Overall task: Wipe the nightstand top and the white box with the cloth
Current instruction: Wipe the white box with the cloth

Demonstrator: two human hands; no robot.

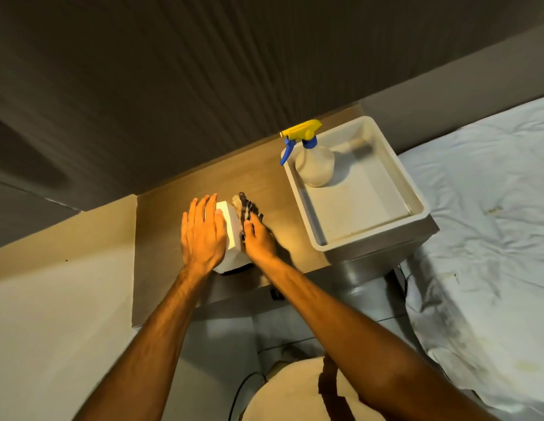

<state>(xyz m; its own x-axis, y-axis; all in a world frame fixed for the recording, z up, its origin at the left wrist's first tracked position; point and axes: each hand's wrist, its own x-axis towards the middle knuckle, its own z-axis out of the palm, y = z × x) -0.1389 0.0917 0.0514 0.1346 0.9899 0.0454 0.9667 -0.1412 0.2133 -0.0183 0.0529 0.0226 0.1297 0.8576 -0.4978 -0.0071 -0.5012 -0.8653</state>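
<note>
Nightstand top [179, 208] matt wood-grain; white box [231, 235] smooth, matt; cloth [248, 209] soft striped fabric; tray [416, 208] smooth plastic.

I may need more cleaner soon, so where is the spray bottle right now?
In the head view, the spray bottle stands upright in the far left corner of the white tub on the nightstand, right of the hands.

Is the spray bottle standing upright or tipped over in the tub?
Upright. The spray bottle stands on its base in the tub's far left corner, with its yellow and blue trigger head on top.
</note>
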